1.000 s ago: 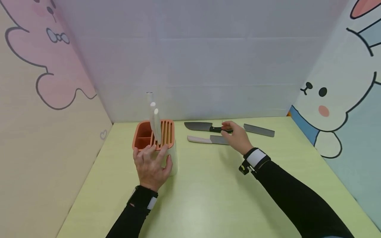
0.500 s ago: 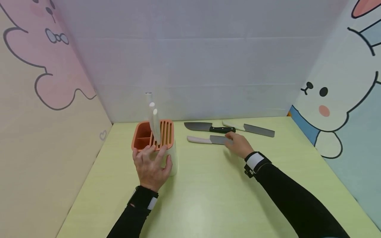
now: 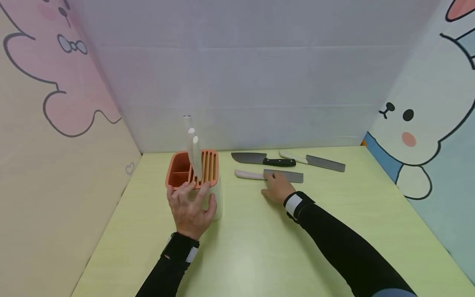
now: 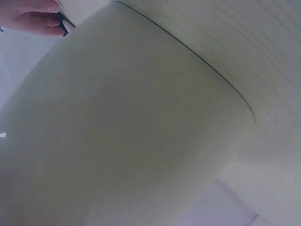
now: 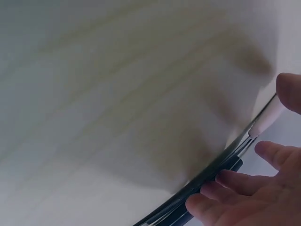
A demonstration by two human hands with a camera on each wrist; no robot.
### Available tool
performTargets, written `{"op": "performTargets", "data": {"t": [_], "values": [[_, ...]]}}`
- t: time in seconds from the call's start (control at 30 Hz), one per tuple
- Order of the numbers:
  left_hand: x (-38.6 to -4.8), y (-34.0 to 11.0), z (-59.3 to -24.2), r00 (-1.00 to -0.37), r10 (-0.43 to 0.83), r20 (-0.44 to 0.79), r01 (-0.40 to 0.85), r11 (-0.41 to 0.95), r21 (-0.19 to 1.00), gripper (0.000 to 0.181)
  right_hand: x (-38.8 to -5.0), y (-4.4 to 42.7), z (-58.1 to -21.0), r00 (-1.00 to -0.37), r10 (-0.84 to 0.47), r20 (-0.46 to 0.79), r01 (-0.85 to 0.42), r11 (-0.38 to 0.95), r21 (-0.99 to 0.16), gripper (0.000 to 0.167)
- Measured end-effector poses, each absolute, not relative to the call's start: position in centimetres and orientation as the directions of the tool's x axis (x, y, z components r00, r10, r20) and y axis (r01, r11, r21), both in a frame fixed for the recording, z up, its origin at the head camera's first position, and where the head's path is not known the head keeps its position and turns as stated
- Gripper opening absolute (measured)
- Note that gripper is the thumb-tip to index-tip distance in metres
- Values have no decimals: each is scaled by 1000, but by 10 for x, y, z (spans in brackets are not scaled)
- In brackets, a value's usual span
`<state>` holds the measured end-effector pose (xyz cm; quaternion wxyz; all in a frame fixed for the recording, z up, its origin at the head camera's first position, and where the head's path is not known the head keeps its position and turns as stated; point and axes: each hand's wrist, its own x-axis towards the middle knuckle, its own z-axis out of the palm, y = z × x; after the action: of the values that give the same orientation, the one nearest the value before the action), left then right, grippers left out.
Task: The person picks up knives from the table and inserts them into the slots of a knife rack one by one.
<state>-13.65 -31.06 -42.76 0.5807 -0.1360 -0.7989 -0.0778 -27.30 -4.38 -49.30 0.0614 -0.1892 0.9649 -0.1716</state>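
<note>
In the head view the left hand (image 3: 192, 210) rests on the near side of a white knife block (image 3: 217, 202), its fingertips at the orange slotted top (image 3: 212, 165). Several white-handled knives (image 3: 196, 159) stand in the slots. Over the near cleaver (image 3: 291, 176), where blade meets pale pink handle (image 3: 248, 175), the right hand (image 3: 279, 189) hovers or touches; which one is unclear. The right wrist view has that hand's fingers (image 5: 235, 183) spread beside the pink handle (image 5: 267, 117). The block's white wall (image 4: 127, 113) fills the left wrist view.
Behind the near cleaver lie a black-handled knife (image 3: 248, 157) and, to its right, another cleaver (image 3: 326, 163) with a whitish handle. A pale wall (image 3: 241, 123) stands along the back of the yellow-green table (image 3: 252, 247), with cartoon-printed walls at both sides.
The right hand has moved left and nearer, from the black handle and past the near cleaver's blade to its handle end. My left hand stays at the block.
</note>
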Motion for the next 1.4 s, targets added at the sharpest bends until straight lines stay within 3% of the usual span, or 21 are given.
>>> {"op": "performTargets", "data": {"t": [0.67,1.1,1.4], "values": [[-134,-310,-428,-290,123,949,322,947,-24,33,-257,-44,-496,-917,-397,-41,-377,895,-240,63],[-141,-318,-419,-233,71,970,301,954,2,33,-237,-45,-485,-900,-436,14,-432,888,-159,64],[-139,-308,-427,-276,97,956,326,946,-1,33,-219,-32,-498,-905,-413,101,-421,904,-75,64]]}}
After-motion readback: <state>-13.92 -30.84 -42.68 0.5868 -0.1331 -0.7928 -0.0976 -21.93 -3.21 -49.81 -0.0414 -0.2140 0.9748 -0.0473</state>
